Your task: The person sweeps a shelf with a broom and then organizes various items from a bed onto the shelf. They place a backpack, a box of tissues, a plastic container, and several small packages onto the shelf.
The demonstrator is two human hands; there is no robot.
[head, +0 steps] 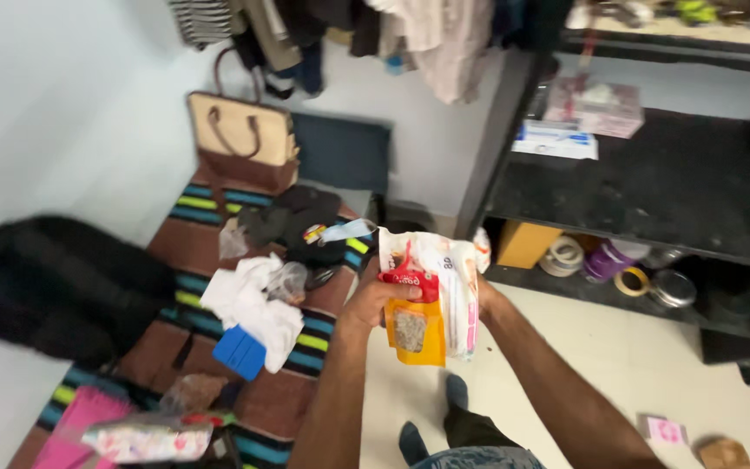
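Observation:
My left hand [373, 300] grips a small red and yellow food packet [413, 321] with a clear window, holding it upright in front of me. Behind the packet is a larger white plastic packet [449, 278] with pink print, and my right hand [484, 291] holds it from the far side, mostly hidden by the bag. Both forearms reach up from the bottom of the view, above a striped mat [210, 226] and a pale floor [618, 356].
A tan and brown handbag [242, 139] stands at the wall. White cloth [249, 304], a blue card [239, 352], dark clothes [301, 221] and a black bag [54, 287] lie on the mat. Black shelves [653, 182] at right hold boxes, tape rolls and tins. Clothes hang above.

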